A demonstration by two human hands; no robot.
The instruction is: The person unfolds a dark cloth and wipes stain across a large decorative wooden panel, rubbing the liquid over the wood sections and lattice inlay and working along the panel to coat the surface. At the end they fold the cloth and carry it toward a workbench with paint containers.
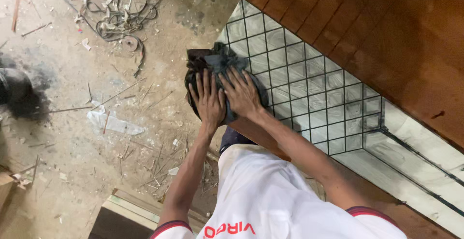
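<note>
Both my hands press flat on a dark, crumpled cloth (220,62) bunched over the left end of a leaded glass panel (309,94) with a black grid of small panes. My left hand (208,98) lies on the cloth's left side, fingers spread, over the panel's edge. My right hand (241,93) lies beside it, fingers spread on the cloth where it meets the glass. The panel is set in a brown wooden frame (377,31).
A dusty concrete floor (58,137) lies to the left, littered with wood splinters, a tangle of wire (121,16), and a scrap of clear plastic (113,122). A dark object (14,89) sits at the far left. Wooden boards (128,212) lie near my feet.
</note>
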